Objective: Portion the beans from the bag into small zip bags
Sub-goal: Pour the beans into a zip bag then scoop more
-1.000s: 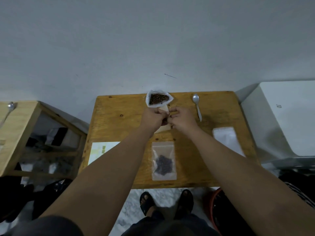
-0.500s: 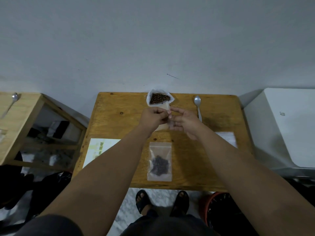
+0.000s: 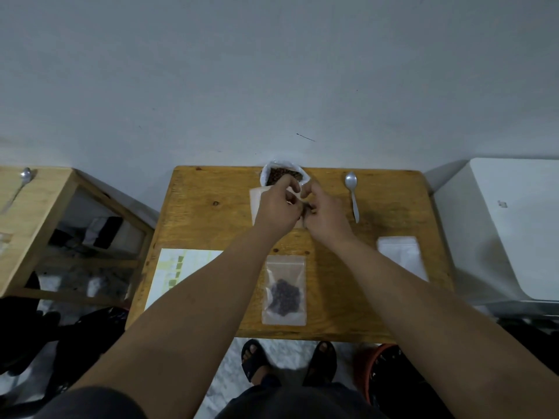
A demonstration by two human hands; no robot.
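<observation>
Head cam, looking down: our bean bag (image 3: 284, 176) sits open at the table's far edge, against the wall, with brown beans showing inside. Just in front of it we've got both hands together on a small zip bag (image 3: 256, 204) — left hand (image 3: 276, 210) and right hand (image 3: 326, 213) each have curled fingers pinching it, knuckles almost touching. Most of that bag is hidden behind them; only its left edge peeks out. Nearer us a filled bag (image 3: 283, 293) lies flat, dark beans bunched in its lower half. Spoon (image 3: 353, 195) lies right of the hands, bowl toward the wall. Stack of empty bags (image 3: 399, 258) near the right edge, a paper sheet (image 3: 181, 270) at the left — all on the wooden table (image 3: 211, 207).
</observation>
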